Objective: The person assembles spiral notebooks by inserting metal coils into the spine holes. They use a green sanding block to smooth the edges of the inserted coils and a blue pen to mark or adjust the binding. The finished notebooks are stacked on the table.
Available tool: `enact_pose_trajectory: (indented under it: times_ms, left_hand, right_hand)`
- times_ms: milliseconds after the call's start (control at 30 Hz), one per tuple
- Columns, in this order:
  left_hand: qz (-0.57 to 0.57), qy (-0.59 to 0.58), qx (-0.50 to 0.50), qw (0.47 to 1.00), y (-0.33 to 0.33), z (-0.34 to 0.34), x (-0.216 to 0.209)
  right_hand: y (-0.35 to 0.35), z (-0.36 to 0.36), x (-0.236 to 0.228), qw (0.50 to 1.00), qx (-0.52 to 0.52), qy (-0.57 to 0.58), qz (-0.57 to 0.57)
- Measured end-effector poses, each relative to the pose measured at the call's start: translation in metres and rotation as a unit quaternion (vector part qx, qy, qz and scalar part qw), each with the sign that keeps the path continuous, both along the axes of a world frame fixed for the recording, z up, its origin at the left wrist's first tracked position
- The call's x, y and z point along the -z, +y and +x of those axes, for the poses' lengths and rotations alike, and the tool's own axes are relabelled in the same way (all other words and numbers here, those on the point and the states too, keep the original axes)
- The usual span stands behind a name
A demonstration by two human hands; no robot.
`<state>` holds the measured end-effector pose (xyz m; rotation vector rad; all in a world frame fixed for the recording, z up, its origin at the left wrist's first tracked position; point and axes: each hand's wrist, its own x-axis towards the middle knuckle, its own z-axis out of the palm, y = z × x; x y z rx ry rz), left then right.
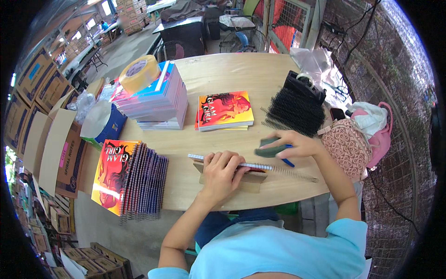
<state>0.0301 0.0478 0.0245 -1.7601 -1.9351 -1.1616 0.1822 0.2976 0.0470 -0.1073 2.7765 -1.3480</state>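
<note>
Close to the table's front edge, my left hand is closed around a notebook held spine up. A wire spiral coil runs along that spine, and its free end sticks out to the right. Brown cardboard shows beneath the notebook. Just above the coil, my right hand has its fingers bent around a dark green pad-like piece, somewhat blurred. A blue, handle-like part shows below those fingers; its kind is unclear.
Spiral-bound notebooks are stacked at left. Behind them stand a tall book stack topped by a tape roll, and a blue box. Loose notebooks lie mid-table. Black coils, scissors and a patterned bag are at right.
</note>
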Motion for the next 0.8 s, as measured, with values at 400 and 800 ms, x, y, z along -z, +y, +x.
enact_pose_trajectory:
  times_ms: [400, 800]
  left_hand:
    - [0.085, 0.034, -0.209, 0.974, -0.023, -0.013, -0.001]
    - [0.12, -0.24, -0.116, 0.956, -0.013, -0.013, 0.034]
  right_hand:
    - [-0.016, -0.025, 0.004, 0.967, -0.052, 0.022, -0.249]
    - [-0.024, -0.026, 0.005, 0.914, -0.028, -0.019, -0.405]
